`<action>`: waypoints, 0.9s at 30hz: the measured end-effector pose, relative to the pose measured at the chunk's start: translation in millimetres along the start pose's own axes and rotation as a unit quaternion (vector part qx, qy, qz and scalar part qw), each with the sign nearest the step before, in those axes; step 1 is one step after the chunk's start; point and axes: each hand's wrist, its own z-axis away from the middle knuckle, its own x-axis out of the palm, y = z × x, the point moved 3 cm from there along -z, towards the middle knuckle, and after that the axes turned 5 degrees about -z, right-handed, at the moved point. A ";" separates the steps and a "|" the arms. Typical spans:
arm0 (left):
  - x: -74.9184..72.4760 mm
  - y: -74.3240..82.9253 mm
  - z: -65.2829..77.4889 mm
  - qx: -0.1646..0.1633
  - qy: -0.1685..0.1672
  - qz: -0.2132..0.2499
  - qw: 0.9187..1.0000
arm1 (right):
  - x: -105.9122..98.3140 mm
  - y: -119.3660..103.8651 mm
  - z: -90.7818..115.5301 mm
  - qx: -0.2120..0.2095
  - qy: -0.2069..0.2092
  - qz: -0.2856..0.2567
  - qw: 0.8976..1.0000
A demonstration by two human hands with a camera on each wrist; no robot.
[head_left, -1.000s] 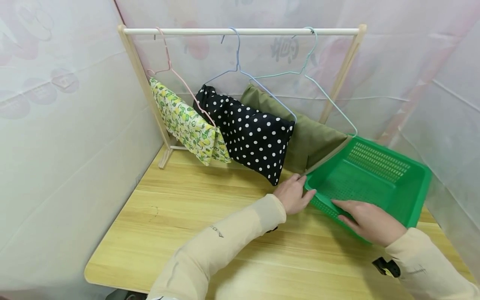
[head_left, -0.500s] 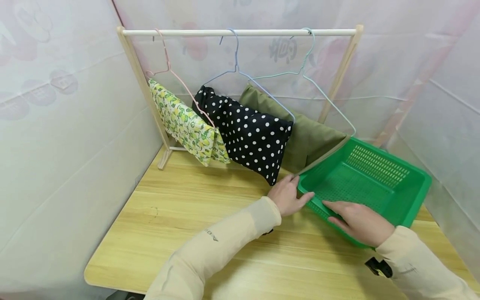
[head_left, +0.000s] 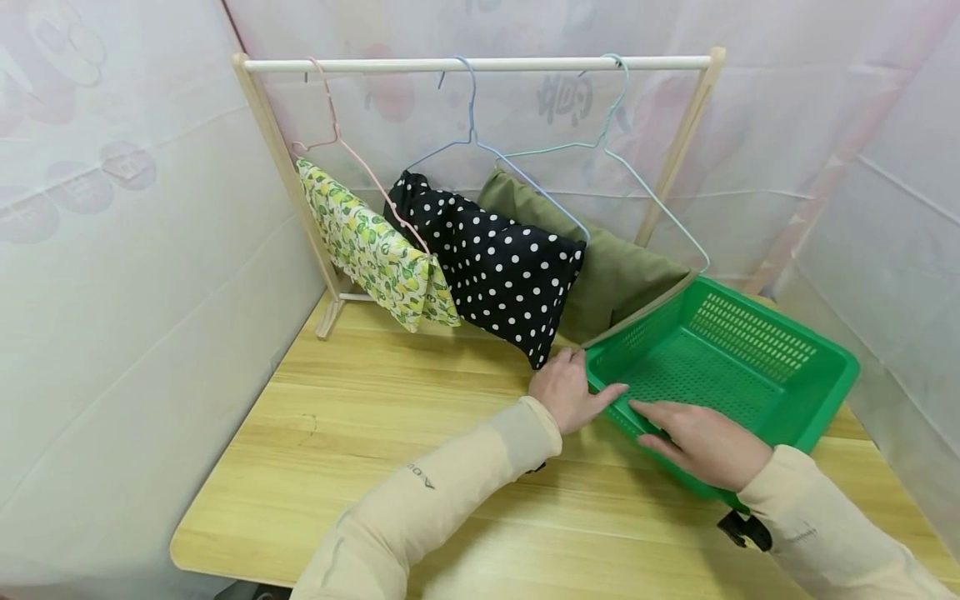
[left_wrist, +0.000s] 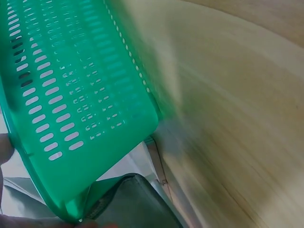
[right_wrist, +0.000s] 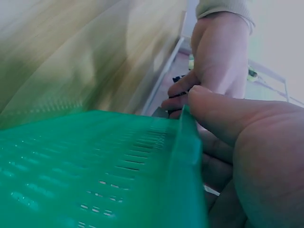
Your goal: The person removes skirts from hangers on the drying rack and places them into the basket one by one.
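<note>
A green plastic basket [head_left: 813,375] with slotted walls rests at the right of the table, tilted a little in the head view. My left hand [head_left: 566,393] grips its near left corner, thumb along the rim. On the same near rim, my right hand [head_left: 705,442] holds on further right; in the right wrist view its thumb [right_wrist: 216,109] lies on one side of the rim and the fingers on the other. An olive green cloth [head_left: 600,271] hangs right behind the basket. A black polka-dot cloth [head_left: 510,279] reaches down close to my left fingers.
A wooden rack [head_left: 693,133] with a white rod [head_left: 540,64] bears pink [head_left: 335,125], blue [head_left: 474,108] and mint [head_left: 615,125] hangers. Lemon-print cloth [head_left: 367,250] hangs leftmost. The wooden table [head_left: 315,475] ends at curtain-like walls left, right and behind.
Both hands and the basket have shifted a little to the left, nearer the polka-dot cloth. The hanging cloths and rack look the same.
</note>
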 end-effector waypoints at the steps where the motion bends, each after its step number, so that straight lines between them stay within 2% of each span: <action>1: -0.3 0.1 -0.1 -0.002 0.001 -0.005 1.000 | -1.5 -0.3 -0.1 0.003 -0.006 -0.002 1.000; 7: -1.5 0.3 -0.8 -0.004 -0.003 -0.013 1.000 | -20.7 3.8 4.2 0.039 -0.029 -0.032 0.998; 12: -1.0 -3.9 -1.9 -0.011 -0.010 -0.007 1.000 | -40.3 17.5 10.7 0.051 -0.002 -0.021 0.998; 27: -4.0 -12.0 1.4 -0.017 -0.017 0.013 1.000 | -67.3 99.3 20.7 0.084 0.034 0.006 0.996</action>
